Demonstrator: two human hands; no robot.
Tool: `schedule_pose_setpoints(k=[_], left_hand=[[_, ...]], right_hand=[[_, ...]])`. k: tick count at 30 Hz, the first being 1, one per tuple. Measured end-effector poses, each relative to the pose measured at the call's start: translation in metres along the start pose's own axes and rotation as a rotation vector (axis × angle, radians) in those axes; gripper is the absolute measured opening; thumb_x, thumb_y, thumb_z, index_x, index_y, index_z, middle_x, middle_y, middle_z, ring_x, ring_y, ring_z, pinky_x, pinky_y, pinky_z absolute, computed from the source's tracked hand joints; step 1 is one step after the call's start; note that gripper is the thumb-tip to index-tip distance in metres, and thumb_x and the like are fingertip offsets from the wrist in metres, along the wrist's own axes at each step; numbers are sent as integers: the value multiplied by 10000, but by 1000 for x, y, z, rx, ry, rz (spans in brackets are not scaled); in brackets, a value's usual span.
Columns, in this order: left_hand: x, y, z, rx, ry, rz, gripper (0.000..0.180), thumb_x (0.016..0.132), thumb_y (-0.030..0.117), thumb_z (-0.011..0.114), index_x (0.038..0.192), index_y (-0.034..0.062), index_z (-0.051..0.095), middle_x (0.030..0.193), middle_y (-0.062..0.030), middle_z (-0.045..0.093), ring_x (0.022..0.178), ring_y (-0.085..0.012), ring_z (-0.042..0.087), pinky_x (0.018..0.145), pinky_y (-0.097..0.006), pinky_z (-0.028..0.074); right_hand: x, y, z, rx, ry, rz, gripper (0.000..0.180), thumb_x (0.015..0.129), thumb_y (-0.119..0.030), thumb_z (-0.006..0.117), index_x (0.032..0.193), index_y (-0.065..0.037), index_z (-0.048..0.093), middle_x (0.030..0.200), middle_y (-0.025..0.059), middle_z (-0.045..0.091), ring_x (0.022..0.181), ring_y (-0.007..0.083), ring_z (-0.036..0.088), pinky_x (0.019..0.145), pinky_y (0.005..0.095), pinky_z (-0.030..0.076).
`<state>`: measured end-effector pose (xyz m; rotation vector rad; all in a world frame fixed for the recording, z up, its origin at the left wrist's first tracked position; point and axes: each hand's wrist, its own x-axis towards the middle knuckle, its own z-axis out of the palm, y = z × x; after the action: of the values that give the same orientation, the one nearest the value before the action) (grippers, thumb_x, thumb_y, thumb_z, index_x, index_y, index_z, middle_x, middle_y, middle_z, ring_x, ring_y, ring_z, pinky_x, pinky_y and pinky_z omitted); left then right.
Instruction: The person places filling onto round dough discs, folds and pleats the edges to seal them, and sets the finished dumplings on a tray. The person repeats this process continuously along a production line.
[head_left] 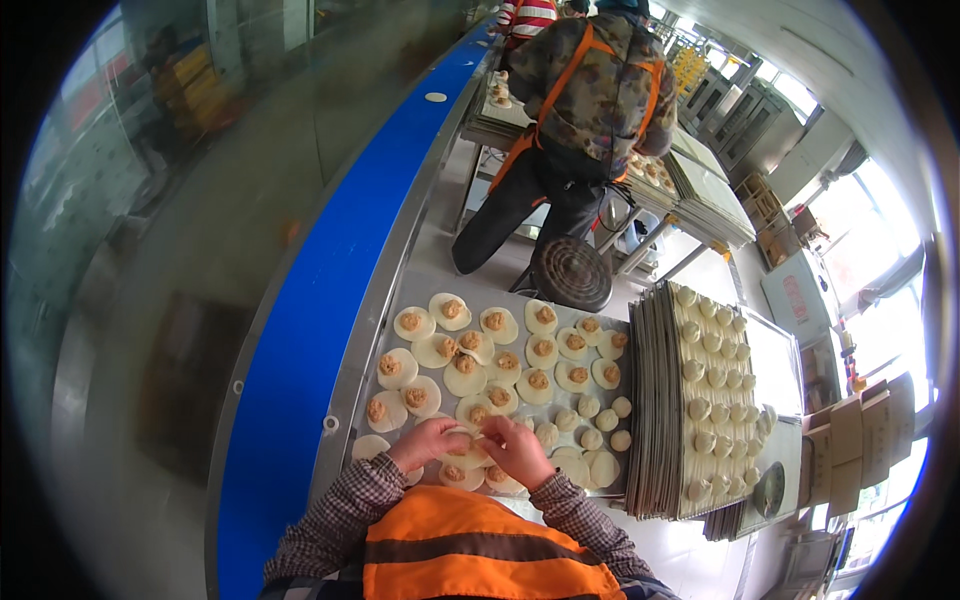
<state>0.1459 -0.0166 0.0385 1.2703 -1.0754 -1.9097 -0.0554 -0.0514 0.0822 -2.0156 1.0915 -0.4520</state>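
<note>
My left hand (430, 444) and my right hand (516, 452) meet over the near part of a metal table (405, 292). Their fingers are pinched together around a filled dough wrapper (466, 440), partly hidden by the fingertips. Around them lie many flat round wrappers, such as one filled wrapper (422, 396), each with a lump of brownish filling. To the right of my right hand sit several closed dough buns (592, 438). A few bare dough wrappers (602, 468) lie below these buns.
A blue conveyor belt (330, 270) runs along the left, with one wrapper (436, 97) far up it. At right stands a tall stack of trays (655, 400), topped with rows of buns (716, 376). Ahead are a round stool (571, 273) and a person (595, 90) in an orange apron.
</note>
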Motion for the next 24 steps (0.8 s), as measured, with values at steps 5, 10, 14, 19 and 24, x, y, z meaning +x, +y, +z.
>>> schedule_pose_setpoints(k=[5, 10, 14, 19, 24], left_hand=[[3, 4, -11, 302, -66, 44, 380, 899, 229, 636, 1199, 0, 596, 969, -45, 668, 861, -92, 600, 745, -244, 479], [5, 4, -28, 367, -227, 35, 373, 911, 213, 626, 1215, 1, 582, 1045, -53, 660, 922, -107, 604, 777, -252, 489], [-4, 1, -30, -28, -146, -35, 374, 922, 188, 622, 1244, 11, 554, 1089, -39, 638, 965, -97, 598, 796, -235, 499], [-8, -3, -18, -108, 46, -7, 378, 902, 192, 662, 1231, 35, 565, 1031, -25, 625, 952, -80, 578, 781, -224, 490], [-1, -10, -13, 68, 19, 84, 368, 897, 137, 669, 1230, 19, 564, 1075, -43, 625, 989, -99, 573, 856, -268, 489]], right_hand=[[11, -6, 5, -125, -66, -105, 195, 844, -142, 639, 1009, -41, 655, 865, 166, 658, 790, 339, 637, 687, 398, 504], [14, -6, 11, 41, -69, -36, 200, 833, -155, 656, 991, -33, 651, 832, 155, 646, 766, 343, 625, 684, 401, 501], [15, -2, 12, -48, -62, -42, 210, 831, -157, 671, 995, -28, 645, 826, 149, 650, 753, 317, 640, 668, 394, 505], [13, 3, 20, 206, 21, 128, 212, 834, -160, 666, 999, -29, 646, 794, 150, 650, 730, 283, 660, 646, 381, 511], [8, 13, 27, -74, 144, 12, 174, 798, -172, 677, 919, -49, 659, 794, 170, 642, 711, 343, 628, 632, 393, 506]])
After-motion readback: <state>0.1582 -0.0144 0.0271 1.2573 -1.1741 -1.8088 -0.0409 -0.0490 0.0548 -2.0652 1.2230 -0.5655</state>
